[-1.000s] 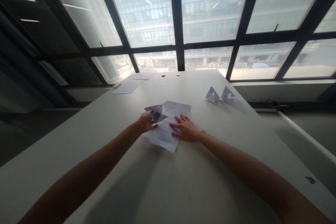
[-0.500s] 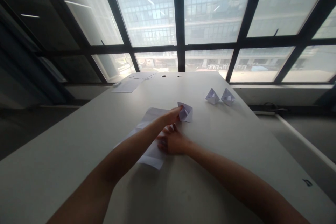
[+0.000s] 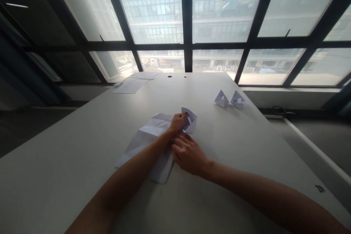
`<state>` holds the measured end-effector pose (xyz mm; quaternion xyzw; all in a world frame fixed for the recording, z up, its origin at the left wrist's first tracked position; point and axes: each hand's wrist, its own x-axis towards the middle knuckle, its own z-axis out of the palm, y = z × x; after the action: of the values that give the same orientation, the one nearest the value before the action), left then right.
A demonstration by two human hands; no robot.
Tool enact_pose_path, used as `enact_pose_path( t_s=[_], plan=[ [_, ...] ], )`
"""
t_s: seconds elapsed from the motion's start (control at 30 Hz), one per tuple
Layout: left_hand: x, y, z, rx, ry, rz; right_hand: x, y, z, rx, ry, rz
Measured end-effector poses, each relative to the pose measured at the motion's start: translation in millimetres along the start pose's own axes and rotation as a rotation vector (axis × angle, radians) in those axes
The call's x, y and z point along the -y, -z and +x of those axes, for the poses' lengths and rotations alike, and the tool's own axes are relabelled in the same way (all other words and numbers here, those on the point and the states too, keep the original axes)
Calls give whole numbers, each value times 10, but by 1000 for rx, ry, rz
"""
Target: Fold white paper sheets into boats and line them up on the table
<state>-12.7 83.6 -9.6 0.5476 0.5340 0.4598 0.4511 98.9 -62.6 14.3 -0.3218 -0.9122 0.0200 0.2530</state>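
My left hand (image 3: 178, 123) is closed on a small folded paper boat (image 3: 193, 123), which sticks out past its fingertips. Below it my right hand (image 3: 191, 156) has its fingers drawn together at the right edge of a large creased sheet of paper (image 3: 149, 131). That sheet lies under my left forearm and looks lifted a little near the right fingers. The exact grip there is partly hidden. Two finished-looking paper boats, a left one (image 3: 221, 98) and a right one (image 3: 237, 99), stand side by side on the white table.
More white paper sheets (image 3: 128, 86) lie at the far left of the table (image 3: 236, 142). A dark round hole (image 3: 169, 76) sits near the far edge. A small dark mark (image 3: 319, 188) is at the right edge. Large framed windows rise behind.
My right hand has closed its spread fingers at the creased sheet's edge. The left hand with the paper boat has shifted slightly left and down. The sheet's near end has moved a little toward me.
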Motion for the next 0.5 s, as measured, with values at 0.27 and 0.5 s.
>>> enact_pose_path(
  t_s=[0.27,0.5],
  plan=[
    [-182,0,-20,-84,-194,131,-166,-21,-106,118,89,124],
    [-75,-17,-82,-34,-307,335,-158,-51,-53,137,44,147]
  ],
)
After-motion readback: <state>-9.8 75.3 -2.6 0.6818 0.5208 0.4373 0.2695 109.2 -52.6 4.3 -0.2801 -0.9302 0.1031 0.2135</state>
